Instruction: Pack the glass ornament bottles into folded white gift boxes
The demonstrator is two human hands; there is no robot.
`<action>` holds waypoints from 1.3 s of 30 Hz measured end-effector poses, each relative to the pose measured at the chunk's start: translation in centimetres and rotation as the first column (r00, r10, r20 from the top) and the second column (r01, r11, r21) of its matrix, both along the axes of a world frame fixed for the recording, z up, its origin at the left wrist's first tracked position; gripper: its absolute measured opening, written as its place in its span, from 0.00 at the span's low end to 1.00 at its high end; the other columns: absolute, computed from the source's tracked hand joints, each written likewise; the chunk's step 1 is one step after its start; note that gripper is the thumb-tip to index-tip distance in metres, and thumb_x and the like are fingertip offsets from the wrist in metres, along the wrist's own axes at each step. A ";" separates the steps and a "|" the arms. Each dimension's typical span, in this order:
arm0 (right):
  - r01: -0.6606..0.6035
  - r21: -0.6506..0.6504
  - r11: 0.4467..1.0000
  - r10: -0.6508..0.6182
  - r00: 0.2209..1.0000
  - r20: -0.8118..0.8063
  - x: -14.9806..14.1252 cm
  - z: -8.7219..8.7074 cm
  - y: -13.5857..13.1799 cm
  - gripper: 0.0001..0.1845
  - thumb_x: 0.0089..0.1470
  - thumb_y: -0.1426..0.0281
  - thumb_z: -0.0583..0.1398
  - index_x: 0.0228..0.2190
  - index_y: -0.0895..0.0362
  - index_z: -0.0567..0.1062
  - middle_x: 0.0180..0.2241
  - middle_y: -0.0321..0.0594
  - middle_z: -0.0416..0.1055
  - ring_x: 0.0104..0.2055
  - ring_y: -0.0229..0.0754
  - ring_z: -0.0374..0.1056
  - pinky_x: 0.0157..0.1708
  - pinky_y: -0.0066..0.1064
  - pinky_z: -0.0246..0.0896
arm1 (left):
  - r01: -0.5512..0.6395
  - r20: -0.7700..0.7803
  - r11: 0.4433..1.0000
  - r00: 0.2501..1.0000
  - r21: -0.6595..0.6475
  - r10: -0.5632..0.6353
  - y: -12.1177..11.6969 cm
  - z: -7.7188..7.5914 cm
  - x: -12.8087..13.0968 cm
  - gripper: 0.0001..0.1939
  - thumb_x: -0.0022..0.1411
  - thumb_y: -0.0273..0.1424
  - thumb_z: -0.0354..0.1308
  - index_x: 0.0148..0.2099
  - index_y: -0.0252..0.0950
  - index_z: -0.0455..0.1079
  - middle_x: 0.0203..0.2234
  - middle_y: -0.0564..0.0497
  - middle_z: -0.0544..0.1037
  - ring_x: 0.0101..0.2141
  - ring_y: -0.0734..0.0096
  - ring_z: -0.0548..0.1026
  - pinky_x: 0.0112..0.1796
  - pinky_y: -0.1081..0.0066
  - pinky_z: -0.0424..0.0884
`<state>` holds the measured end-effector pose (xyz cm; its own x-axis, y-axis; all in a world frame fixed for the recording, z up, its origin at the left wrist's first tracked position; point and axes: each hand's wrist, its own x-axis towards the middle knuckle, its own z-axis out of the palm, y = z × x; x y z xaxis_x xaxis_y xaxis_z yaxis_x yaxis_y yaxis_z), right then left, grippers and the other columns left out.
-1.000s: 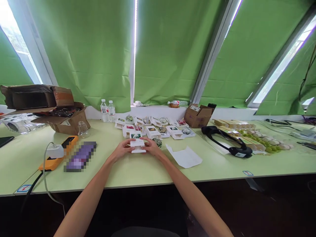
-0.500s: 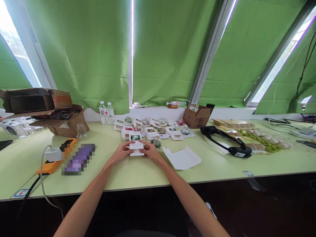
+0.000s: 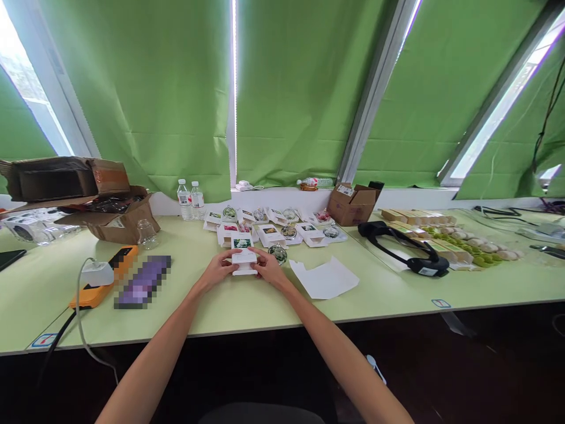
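Between my two hands is a small white paper box [image 3: 243,257] with a picture of white flowers on its upper part. My left hand [image 3: 218,271] grips its left side, thumb low and fingers at the top. On its right side my right hand [image 3: 269,270] holds it the same way. A round clear ornament [image 3: 278,254] with dark green filling lies just beyond my right hand. Behind are rows of similar white boxes [image 3: 271,235], each by a round ornament such as the yellowish one [image 3: 289,231]. To the right lies a torn-edged white paper sheet [image 3: 324,278].
On the left are a pixelated purple phone-like item [image 3: 143,282], an orange power strip [image 3: 95,294], a glass jar [image 3: 147,234], cardboard boxes [image 3: 119,221] and water bottles [image 3: 197,200]. To the right stand a small carton [image 3: 353,205] and a black headset [image 3: 404,250].
The box was tipped more upright toward me half a second ago, then tilted back down. Both hands keep their hold on it. The view has shifted slightly.
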<state>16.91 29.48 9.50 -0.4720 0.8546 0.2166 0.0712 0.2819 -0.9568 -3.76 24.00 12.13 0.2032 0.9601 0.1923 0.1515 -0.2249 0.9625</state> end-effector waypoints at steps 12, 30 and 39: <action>0.014 0.003 1.000 -0.014 1.000 0.011 0.3 0.1 -0.1 0.33 0.51 0.68 0.61 0.59 0.51 0.63 0.30 0.36 0.70 0.22 0.34 0.62 0.24 0.28 0.64 | 0.072 0.087 0.997 0.994 -0.030 -0.070 -0.1 0.1 -0.4 0.32 0.57 0.39 0.60 0.63 0.44 0.60 0.54 0.45 0.69 0.49 0.56 0.71 0.47 0.60 0.68; -0.080 -0.068 0.994 0.077 0.996 -0.056 0.7 1.3 -1.1 0.42 0.50 0.55 0.64 0.62 0.50 0.57 0.31 0.37 0.68 0.27 0.37 0.63 0.26 0.29 0.62 | 0.103 -0.026 0.995 0.994 -0.014 -0.103 -1.0 1.0 -0.1 0.42 0.54 0.37 0.65 0.67 0.48 0.50 0.60 0.45 0.63 0.49 0.59 0.72 0.52 0.57 0.65; -0.072 -0.045 0.996 0.071 0.997 -0.027 0.7 0.8 -0.8 0.46 0.44 0.60 0.68 0.61 0.46 0.57 0.39 0.40 0.71 0.29 0.36 0.62 0.26 0.27 0.61 | 0.091 -0.004 0.996 0.996 -0.021 -0.091 -1.0 0.9 -0.1 0.39 0.55 0.38 0.63 0.66 0.46 0.52 0.60 0.44 0.64 0.49 0.58 0.72 0.51 0.57 0.66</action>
<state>17.57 28.70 10.28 -0.5273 0.8280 0.1909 0.0279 0.2414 -0.9700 -3.89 23.05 13.06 0.2906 0.9414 0.1711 0.1366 -0.2178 0.9664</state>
